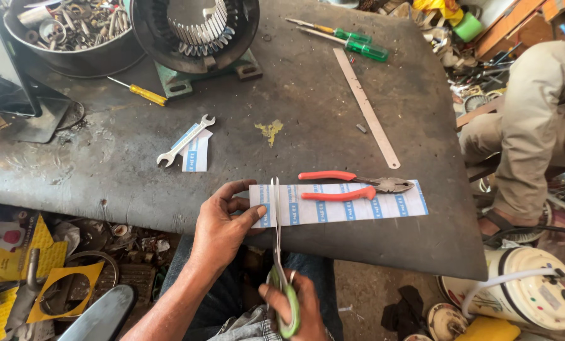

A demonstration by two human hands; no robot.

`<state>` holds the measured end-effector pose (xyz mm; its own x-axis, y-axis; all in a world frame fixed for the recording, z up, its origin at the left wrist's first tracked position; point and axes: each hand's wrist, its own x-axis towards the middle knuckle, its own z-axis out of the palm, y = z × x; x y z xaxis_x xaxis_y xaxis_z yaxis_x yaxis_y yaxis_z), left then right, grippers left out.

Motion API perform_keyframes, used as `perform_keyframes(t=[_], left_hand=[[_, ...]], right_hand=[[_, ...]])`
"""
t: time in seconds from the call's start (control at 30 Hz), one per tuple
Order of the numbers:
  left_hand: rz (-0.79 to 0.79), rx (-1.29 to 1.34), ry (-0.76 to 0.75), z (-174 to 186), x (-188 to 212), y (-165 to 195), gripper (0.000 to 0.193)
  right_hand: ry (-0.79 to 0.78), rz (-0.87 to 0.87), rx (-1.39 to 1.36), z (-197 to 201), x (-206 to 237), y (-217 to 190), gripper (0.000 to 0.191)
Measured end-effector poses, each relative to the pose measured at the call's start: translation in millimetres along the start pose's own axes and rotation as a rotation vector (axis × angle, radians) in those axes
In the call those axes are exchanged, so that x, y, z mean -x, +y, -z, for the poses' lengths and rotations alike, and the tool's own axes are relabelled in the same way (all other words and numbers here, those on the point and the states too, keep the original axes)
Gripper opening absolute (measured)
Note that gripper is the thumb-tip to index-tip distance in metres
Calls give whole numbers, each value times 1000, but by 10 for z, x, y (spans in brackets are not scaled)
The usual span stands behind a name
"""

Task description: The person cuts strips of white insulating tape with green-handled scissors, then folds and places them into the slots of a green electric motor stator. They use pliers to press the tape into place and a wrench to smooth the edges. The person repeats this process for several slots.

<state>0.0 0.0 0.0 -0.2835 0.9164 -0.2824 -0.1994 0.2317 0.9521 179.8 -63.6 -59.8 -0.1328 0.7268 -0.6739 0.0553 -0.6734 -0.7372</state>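
A long white paper strip with blue stripes [358,207] lies along the near edge of the dark metal worktable [307,126]. My left hand [222,221] presses down its left end with thumb and fingers. My right hand [292,309] grips the green handles of a pair of scissors [276,240]; the blades point away from me and cross the strip near its left end. Red-handled pliers [352,186] rest on top of the strip, to the right of the blades.
A spanner [186,140] lies on cut paper pieces mid-table. A steel ruler [367,107], green screwdrivers [352,39], a yellow screwdriver [140,92], a motor stator [197,31] and a bowl of scrap parts [74,31] sit farther back. Another person's legs [528,139] are at right.
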Motion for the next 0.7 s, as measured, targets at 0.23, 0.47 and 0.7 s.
perform_keyframes(t=[0.23,0.47,0.7], left_hand=[[10,29,-9,-66,-49,-45,53],[-180,-147,132,163,-147,-34,51],[-455,-1029,568,582,-497,306,44]], right_hand=[[-130,487,156,195,-348,89,26],[236,766,116,206,-807,881,46],[54,440,230,661,-979,859,34]])
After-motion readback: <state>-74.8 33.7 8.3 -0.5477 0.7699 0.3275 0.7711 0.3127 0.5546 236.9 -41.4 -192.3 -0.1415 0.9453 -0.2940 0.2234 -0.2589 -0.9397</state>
